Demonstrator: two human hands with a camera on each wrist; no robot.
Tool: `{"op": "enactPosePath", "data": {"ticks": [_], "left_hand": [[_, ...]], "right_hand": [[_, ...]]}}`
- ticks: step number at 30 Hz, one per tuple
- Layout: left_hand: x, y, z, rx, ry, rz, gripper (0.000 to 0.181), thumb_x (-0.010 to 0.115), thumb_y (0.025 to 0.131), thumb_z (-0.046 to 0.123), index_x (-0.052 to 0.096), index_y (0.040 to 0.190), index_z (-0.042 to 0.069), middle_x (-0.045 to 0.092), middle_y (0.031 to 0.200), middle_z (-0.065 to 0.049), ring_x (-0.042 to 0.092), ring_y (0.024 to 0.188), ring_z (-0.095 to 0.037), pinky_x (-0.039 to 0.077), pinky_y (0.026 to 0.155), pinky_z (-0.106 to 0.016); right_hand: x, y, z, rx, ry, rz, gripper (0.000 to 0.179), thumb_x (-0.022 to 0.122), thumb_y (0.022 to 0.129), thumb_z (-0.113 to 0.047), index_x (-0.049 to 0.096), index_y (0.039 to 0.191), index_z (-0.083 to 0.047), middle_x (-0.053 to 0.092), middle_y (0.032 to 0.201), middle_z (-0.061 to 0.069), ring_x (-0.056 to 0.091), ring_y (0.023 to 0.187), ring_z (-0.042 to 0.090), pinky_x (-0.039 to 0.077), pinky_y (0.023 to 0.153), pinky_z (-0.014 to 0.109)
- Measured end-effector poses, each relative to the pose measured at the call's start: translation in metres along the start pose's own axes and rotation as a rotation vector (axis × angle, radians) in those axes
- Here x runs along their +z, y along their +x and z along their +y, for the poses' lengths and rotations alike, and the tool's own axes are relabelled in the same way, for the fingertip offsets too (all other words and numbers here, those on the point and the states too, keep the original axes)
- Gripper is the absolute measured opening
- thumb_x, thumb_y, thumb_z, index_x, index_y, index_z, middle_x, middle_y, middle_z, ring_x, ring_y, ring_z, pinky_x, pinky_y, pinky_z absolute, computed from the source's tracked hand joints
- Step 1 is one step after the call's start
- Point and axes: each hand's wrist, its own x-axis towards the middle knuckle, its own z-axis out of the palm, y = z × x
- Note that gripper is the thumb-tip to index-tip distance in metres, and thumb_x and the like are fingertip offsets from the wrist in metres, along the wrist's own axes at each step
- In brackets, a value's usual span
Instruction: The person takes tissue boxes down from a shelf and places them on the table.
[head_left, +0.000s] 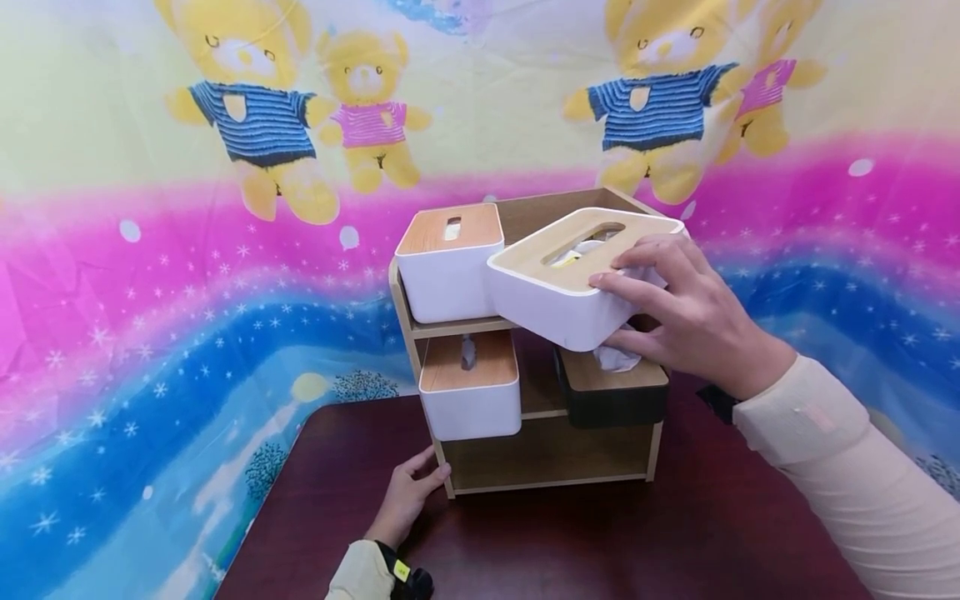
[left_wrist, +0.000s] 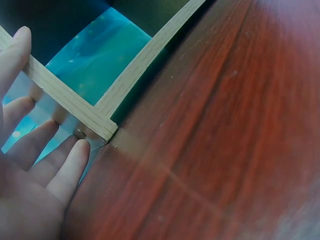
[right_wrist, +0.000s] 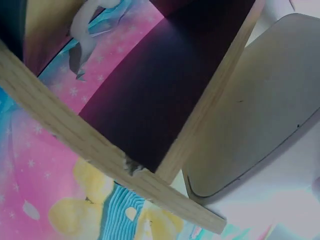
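Observation:
My right hand [head_left: 693, 308] grips a white tissue box [head_left: 540, 304] with a pale wood lid, tilted at the top right of a wooden shelf [head_left: 551, 483]. Its fingers lie over the lid and side, and the thumb is lower. Through the lid's slot something white and yellow shows. In the right wrist view the box's underside [right_wrist: 255, 100] is beside the shelf edge; the hand is out of sight there. My left hand [head_left: 411, 492] holds the shelf's lower left side panel, thumb at the front edge and fingers [left_wrist: 70, 170] against the outer face.
Left of the held box, another white tissue box [head_left: 450, 287] sits on the top tier. On the middle tier are a white box [head_left: 471, 412] and a black box [head_left: 618, 404], both wood-lidded. The shelf stands on a dark red table [head_left: 337, 467] before a bear-print cloth [head_left: 480, 158].

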Motion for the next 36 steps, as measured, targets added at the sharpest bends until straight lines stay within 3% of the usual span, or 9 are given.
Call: {"op": "enactPosePath", "data": {"ticks": [8, 17, 27, 36], "left_hand": [[-0.001, 0.0, 0.0, 0.0, 0.003, -0.003, 0.072, 0.074, 0.085, 0.044, 0.051, 0.141, 0.005, 0.049, 0.143, -0.016, 0.034, 0.137, -0.037, 0.028, 0.107, -0.06], [-0.001, 0.001, 0.0, -0.006, 0.03, 0.01, 0.077, 0.074, 0.083, 0.049, 0.05, 0.142, 0.005, 0.047, 0.144, -0.017, 0.033, 0.137, -0.039, 0.026, 0.107, -0.061], [-0.002, 0.0, -0.001, 0.009, 0.017, -0.008, 0.069, 0.072, 0.088, 0.039, 0.049, 0.143, 0.006, 0.046, 0.145, -0.016, 0.031, 0.139, -0.037, 0.024, 0.108, -0.061], [0.0, -0.019, 0.034, 0.024, 0.016, -0.028, 0.059, 0.069, 0.092, 0.025, 0.049, 0.141, -0.001, 0.046, 0.143, -0.021, 0.031, 0.138, -0.041, 0.025, 0.107, -0.062]], "right_hand": [[-0.003, 0.007, -0.004, -0.008, 0.006, -0.011, 0.054, 0.05, 0.095, -0.057, 0.067, 0.117, -0.011, 0.055, 0.112, 0.021, 0.05, 0.11, 0.042, 0.051, 0.072, 0.062], [-0.01, 0.016, -0.006, -0.038, -0.009, 0.011, 0.053, 0.052, 0.095, -0.056, 0.063, 0.12, -0.011, 0.055, 0.111, 0.022, 0.051, 0.108, 0.041, 0.045, 0.085, 0.054], [-0.015, 0.018, -0.009, -0.044, -0.054, -0.012, 0.051, 0.049, 0.097, -0.054, 0.067, 0.119, -0.011, 0.055, 0.112, 0.023, 0.051, 0.109, 0.043, 0.045, 0.083, 0.055], [-0.02, 0.022, -0.012, -0.057, -0.074, -0.004, 0.05, 0.049, 0.098, -0.053, 0.067, 0.119, -0.011, 0.054, 0.11, 0.024, 0.05, 0.106, 0.043, 0.043, 0.083, 0.054]]}}
